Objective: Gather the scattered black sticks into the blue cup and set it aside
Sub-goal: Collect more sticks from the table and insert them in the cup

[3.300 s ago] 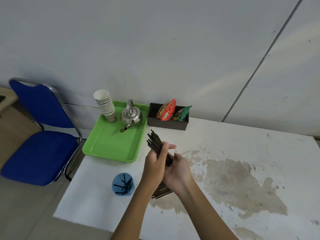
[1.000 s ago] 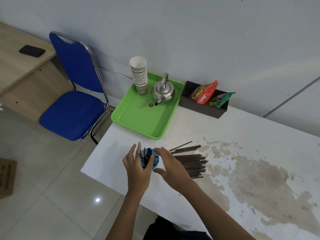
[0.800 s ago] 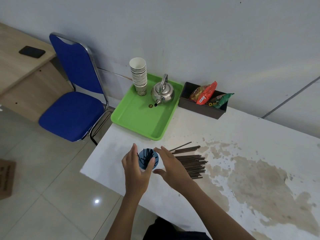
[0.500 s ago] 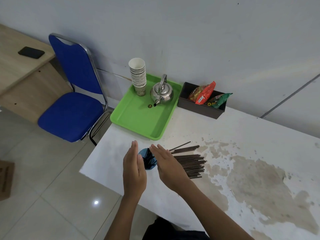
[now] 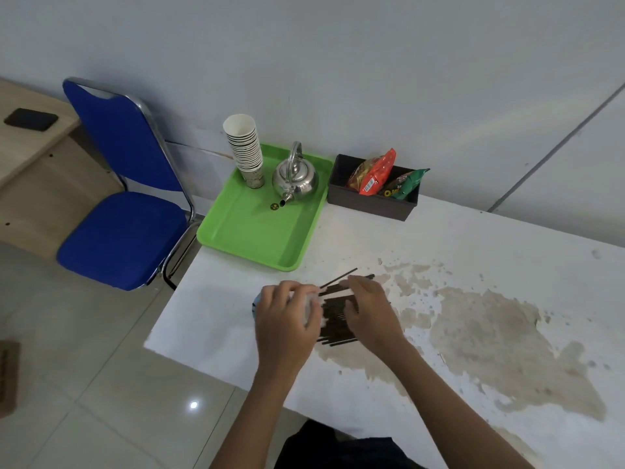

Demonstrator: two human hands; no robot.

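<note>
Snack packet (image 5: 373,173) print too small to read. Your left hand (image 5: 285,328) blurred over blue cup (image 5: 256,303), grip unclear; your right hand (image 5: 368,311), fingers loosely spread, rests on black sticks (image 5: 333,316).

Pale grey wall (image 5: 338,62) standing behind stained white table (image 5: 473,265). Blue chair (image 5: 121,231) sitting at table's left end, wooden desk (image 5: 30,170) beyond. Glossy tiled floor (image 5: 101,384) catching ceiling light glare (image 5: 193,405).
</note>
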